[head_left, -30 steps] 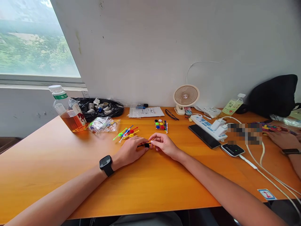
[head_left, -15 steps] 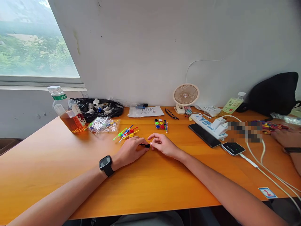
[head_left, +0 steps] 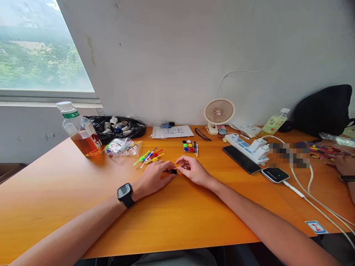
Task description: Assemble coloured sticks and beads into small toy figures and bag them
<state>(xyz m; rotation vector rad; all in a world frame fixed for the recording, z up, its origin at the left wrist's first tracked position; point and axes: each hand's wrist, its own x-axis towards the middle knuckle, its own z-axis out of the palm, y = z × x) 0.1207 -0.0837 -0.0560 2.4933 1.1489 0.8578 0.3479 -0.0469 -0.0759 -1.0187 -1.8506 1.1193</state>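
My left hand [head_left: 156, 176], with a black watch on its wrist, rests low over the table and pinches a small black plastic arrow spinner [head_left: 173, 171]. A thin black shaft and a round black part show between its fingers. My right hand [head_left: 194, 170] meets it from the other side, thumb and forefinger closed at the spinner's right end; the contact itself is partly hidden. Just beyond my left hand lies a cluster of coloured arrow spinners [head_left: 150, 156]. Farther off are several coloured round discs [head_left: 188, 146] beside a bundle of thin plastic sticks [head_left: 196, 148].
A tea bottle [head_left: 85, 138], a clear plastic packet [head_left: 122, 146] and a black bag of scraps [head_left: 119, 127] stand at the left. To the right are a phone [head_left: 240, 159], a power strip [head_left: 246, 147], cables and a small fan [head_left: 219, 112]. Another person's hand [head_left: 345, 162] is at the far right.
My hands stay in nearly the same place, with small finger shifts around the black spinner. At the far right, the other person's hand has moved a little to the right.
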